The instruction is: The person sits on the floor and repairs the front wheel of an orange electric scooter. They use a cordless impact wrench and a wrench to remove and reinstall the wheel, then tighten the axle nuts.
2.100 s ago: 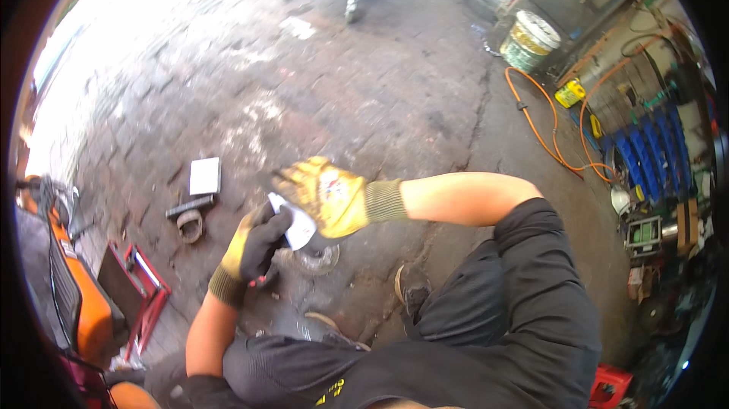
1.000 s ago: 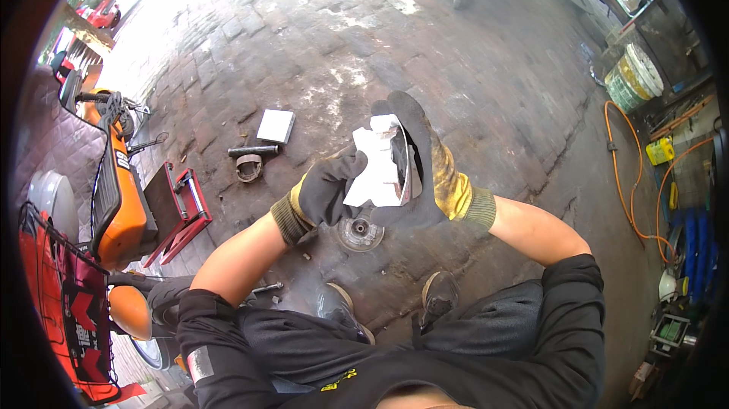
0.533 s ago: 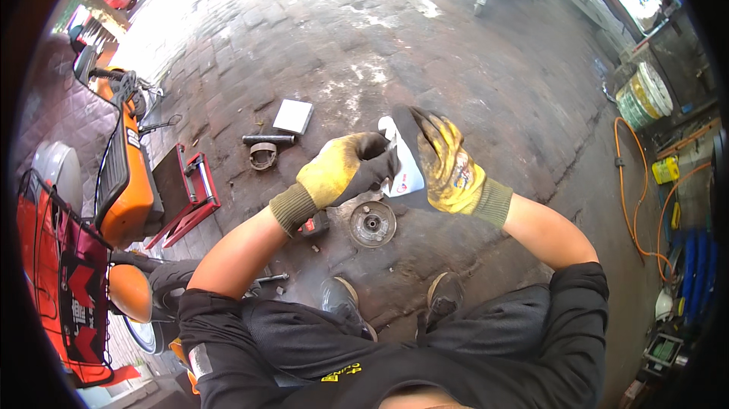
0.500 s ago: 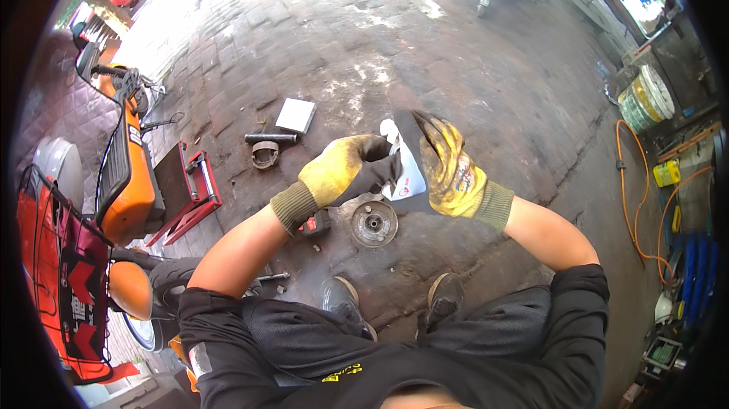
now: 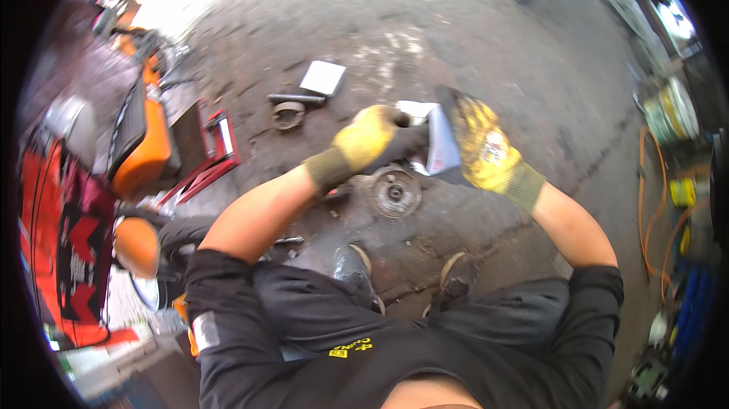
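Observation:
My left hand (image 5: 372, 139), in a yellow glove with blackened fingers, is closed beside the left side of a white and pale-blue packet (image 5: 443, 143). What its fingertips grip is hidden and blurred. My right hand (image 5: 486, 142), in a matching glove, holds the packet from the right, with long dark fingers reaching up along it. Both hands are raised over the ground in front of me. Just below them lies a round, dirty metal wheel hub (image 5: 396, 192) with a hole in its middle.
Beyond my left hand lie a worn brake-shoe ring (image 5: 288, 115), a dark tube (image 5: 296, 97) and a white box (image 5: 323, 78). A red case (image 5: 220, 151) and an orange scooter (image 5: 144, 143) stand left. A bucket (image 5: 671, 111) and orange hose (image 5: 644, 219) are at right.
The whole view has shifted, so the ground items sit higher and further right. Both hands stay together at the packet, whose printed face now shows narrower.

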